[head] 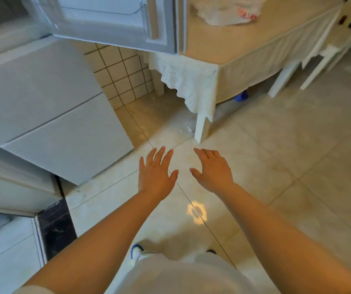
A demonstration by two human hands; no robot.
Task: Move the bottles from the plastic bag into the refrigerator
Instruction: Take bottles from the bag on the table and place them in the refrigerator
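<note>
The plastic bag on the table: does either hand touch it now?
Apart. The head view shows the left hand and right hand open over the floor, far from the plastic bag on the table.

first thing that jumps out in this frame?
Two bare hands, left hand and right hand, stretched out open and empty over the tiled floor at frame centre. Top left, the refrigerator door hangs open above the closed lower drawers. Top right, the plastic bag sits on the cloth-covered table, untouched; its contents cannot be made out.
</note>
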